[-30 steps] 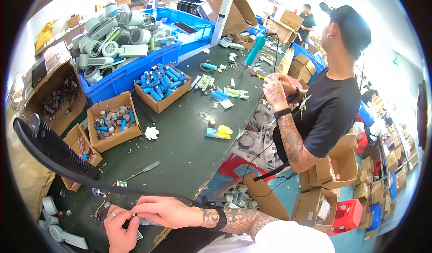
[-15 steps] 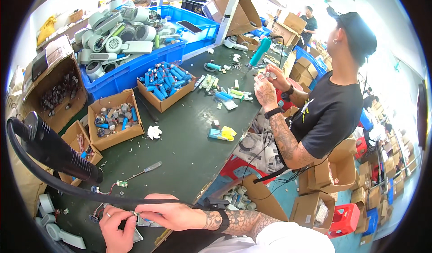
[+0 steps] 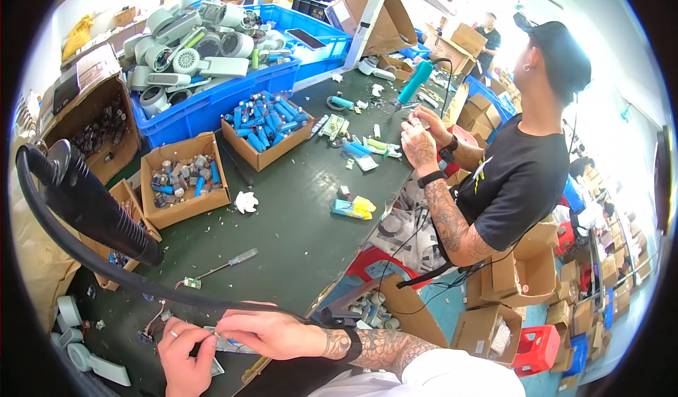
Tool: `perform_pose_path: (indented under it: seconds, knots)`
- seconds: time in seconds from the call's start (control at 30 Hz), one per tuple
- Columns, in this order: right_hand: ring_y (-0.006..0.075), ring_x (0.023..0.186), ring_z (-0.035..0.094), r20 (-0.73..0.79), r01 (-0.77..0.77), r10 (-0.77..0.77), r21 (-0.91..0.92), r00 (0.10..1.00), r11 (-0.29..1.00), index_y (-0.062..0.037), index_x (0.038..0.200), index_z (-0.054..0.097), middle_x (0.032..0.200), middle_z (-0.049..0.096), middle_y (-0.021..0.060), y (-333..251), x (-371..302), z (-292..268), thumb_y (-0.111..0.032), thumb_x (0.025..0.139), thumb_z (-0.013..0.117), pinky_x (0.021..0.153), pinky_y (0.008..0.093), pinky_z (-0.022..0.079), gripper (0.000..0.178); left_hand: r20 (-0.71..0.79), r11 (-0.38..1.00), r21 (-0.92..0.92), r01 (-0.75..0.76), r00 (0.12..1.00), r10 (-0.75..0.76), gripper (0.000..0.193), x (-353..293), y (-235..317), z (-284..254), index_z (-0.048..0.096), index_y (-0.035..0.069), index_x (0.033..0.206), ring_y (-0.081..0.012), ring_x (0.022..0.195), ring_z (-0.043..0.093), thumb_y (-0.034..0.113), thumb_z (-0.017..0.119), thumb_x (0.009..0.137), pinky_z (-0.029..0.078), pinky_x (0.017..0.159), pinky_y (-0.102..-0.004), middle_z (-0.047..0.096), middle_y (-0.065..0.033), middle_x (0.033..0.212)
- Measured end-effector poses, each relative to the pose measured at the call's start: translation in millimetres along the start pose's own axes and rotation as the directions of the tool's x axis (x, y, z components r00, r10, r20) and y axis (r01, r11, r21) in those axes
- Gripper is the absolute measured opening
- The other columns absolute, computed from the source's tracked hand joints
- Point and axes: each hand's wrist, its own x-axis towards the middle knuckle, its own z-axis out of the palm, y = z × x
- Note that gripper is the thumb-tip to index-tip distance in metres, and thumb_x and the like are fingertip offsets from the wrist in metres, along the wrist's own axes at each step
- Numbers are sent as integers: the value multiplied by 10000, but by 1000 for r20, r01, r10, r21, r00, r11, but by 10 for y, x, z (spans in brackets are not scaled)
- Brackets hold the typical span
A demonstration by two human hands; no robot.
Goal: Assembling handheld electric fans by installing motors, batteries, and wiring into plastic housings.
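Observation:
At the near edge of the dark green table, my left hand (image 3: 185, 358), with a ring on it, pinches thumb and finger together. My right hand (image 3: 272, 333) comes in from the right, its fingertips closed beside the left ones. Between and below them shows a pale grey flat part (image 3: 217, 366), mostly hidden by my fingers; what each hand grips is too small to name. A small circuit board with wires (image 3: 147, 336) lies just left of my hands. Farther off are a green circuit board (image 3: 192, 282) and a screwdriver (image 3: 244, 257) with a clear handle.
A black ribbed hose (image 3: 106, 206) and a black cable arch over the left side. Cardboard boxes hold blue battery cells (image 3: 265, 125) and small motors (image 3: 185, 178). Grey fan housings (image 3: 187, 61) fill a blue crate. A co-worker (image 3: 508, 164) handles small parts on the right.
The view has shifted slightly. My hands stay together in nearly the same place, with the right fingers a little differently bent, and a bit of blue shows beneath them.

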Motion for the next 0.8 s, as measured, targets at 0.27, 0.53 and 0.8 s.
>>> perform_pose_path:
  seconds: [0.27,0.53,0.8]
  knots:
    - [383,889,619,3,30,-30,-42,1000,999,-1,1137,629,976,625,150,59,6,17,-40,1015,624,759,442,507,128,2,1000,9,9,1000,-9,113,4,12,11,685,-1,830,-287,748,598,-16,765,752,469,700,-383,663,-103,788]
    - [346,824,586,-33,75,-77,-59,997,995,-25,1164,670,920,611,136,81,23,5,-34,973,703,698,435,485,194,-8,999,-7,33,999,-33,115,-5,1,10,685,-2,836,-283,754,594,7,774,764,467,697,-382,661,-103,789]
    - [344,819,585,7,50,-50,-69,999,996,-32,1159,670,920,597,145,67,29,6,-36,982,690,687,428,478,177,3,1000,18,9,1000,-9,121,-20,2,-6,690,0,848,-290,762,596,24,782,773,471,713,-390,665,-101,802]
